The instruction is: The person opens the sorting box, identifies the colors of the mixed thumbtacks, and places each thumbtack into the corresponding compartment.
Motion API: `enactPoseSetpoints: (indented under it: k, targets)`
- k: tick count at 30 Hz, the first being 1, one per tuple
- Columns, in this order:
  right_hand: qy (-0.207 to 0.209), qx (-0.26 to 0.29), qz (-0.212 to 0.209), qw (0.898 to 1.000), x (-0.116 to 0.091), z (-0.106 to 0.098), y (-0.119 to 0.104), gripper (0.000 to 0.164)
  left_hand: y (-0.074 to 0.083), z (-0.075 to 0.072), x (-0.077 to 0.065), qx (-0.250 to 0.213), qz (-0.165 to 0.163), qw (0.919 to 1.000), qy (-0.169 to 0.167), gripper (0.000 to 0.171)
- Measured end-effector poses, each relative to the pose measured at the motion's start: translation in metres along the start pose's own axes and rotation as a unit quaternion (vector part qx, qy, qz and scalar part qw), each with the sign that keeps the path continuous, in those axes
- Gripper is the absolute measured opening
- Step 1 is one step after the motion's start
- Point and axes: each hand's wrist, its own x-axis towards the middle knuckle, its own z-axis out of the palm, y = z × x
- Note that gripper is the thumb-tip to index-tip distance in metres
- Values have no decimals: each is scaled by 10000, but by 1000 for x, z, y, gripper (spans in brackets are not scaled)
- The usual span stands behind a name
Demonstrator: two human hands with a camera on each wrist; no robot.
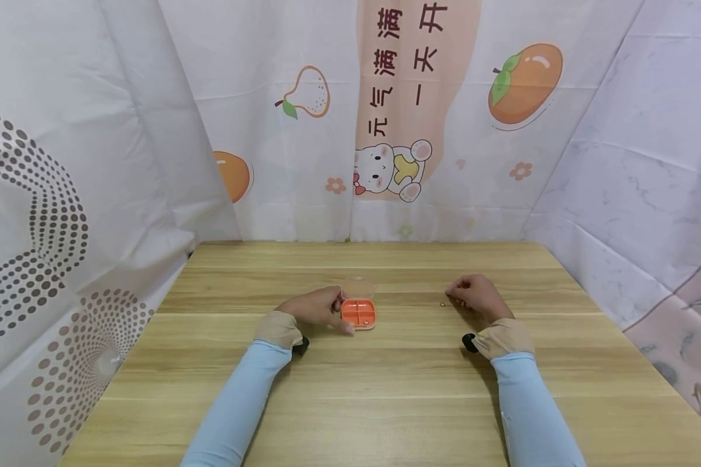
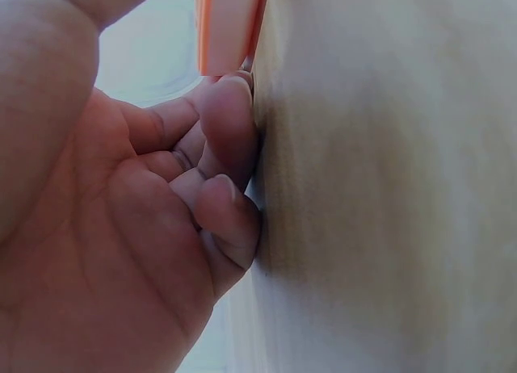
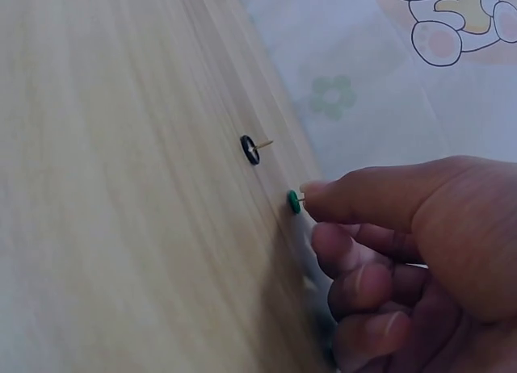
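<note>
In the head view, an orange pill box (image 1: 359, 314) with compartments lies on the table, its clear lid (image 1: 357, 287) raised at the far side. Tiny pale specks show in its near compartments, too small to name. My left hand (image 1: 317, 307) grips the box's left side, thumb at the near corner; the left wrist view shows its fingers curled beside the orange edge (image 2: 230, 30). My right hand (image 3: 404, 252) pinches the pin of a green thumbtack (image 3: 294, 201) between thumb and forefinger, the forefinger mostly hidden. A black thumbtack (image 3: 250, 150) lies close by, pin pointing up.
The wooden table (image 1: 385, 402) runs back to a printed curtain (image 1: 304, 149). More cloth hangs along the left side (image 1: 122, 130) and the right side (image 1: 637, 181). Table surface lies between the pill box and my right hand.
</note>
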Motion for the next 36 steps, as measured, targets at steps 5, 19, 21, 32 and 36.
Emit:
enactPoseSetpoints:
  k: [5, 19, 21, 32, 36]
  targets:
    - [9, -203, -29, 9998, 0, -1, 0, 25, 0, 0, 1, -3, -13, 10000, 18, 65]
    - [-1150, 2887, 544, 9489, -2, -3, -13, 33, -1, 1, 1, 42, -24, 10000, 13, 65]
    - [-1789, 4447, 588, 8757, -1, -5, -13, 30, -1, 0, 1, 22, -7, 10000, 3, 65]
    - [-4675, 7330, 6, 4942, 11, -13, 4, 55, -2, 0, 2, 0, -49, 10000, 7, 64]
    - [-4757, 7374, -105, 4794, 12, -12, 5, 51, -1, 1, 2, -8, -65, 10000, 12, 63]
